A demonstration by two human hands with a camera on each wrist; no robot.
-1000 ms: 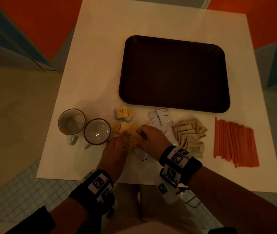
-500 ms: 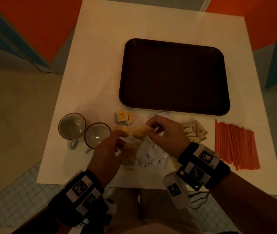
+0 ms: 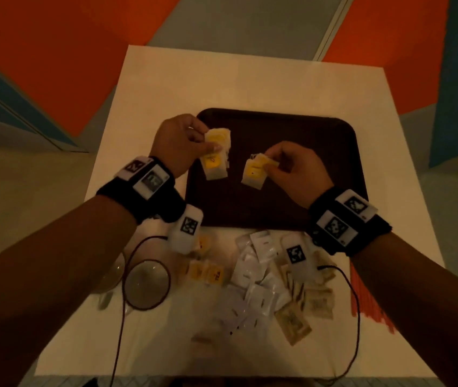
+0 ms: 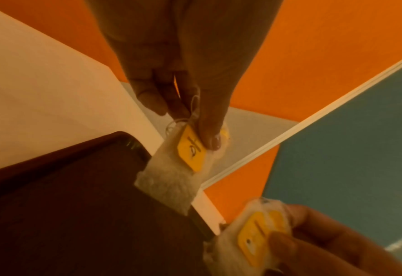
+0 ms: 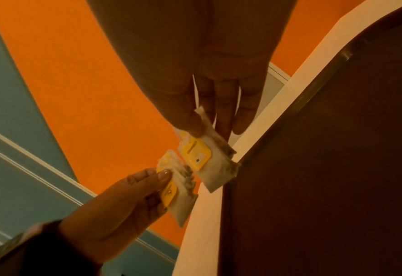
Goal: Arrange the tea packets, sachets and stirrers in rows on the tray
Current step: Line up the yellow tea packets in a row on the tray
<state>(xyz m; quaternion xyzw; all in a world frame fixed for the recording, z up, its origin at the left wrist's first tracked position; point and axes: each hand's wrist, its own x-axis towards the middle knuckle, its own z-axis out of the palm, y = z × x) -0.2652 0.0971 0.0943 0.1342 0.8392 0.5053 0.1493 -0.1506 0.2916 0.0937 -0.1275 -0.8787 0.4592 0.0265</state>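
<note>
Above the left part of the dark brown tray (image 3: 314,141), both hands hold white tea packets with yellow tags. My left hand (image 3: 208,143) pinches a small stack of tea packets (image 3: 216,160), which hang down; the left wrist view shows the left hand (image 4: 195,130) with its thumb on the top packet's yellow tag (image 4: 191,151). A short way to the right, my right hand (image 3: 271,164) pinches another tea packet (image 3: 254,173) by its upper edge, as the right wrist view shows (image 5: 207,158). The tray (image 5: 325,168) itself carries nothing.
On the white table (image 3: 166,93) near me lie more yellow tea packets (image 3: 205,272), white sachets (image 3: 255,269), brown sachets (image 3: 314,300) and orange stirrers (image 3: 367,300) at the right. One cup (image 3: 146,283) shows at the left, with another behind my forearm. Sensor cables hang from both wrists.
Both hands rose from the pile near the table's front edge and moved forward over the tray, each carrying tea packets. They have drawn apart.
</note>
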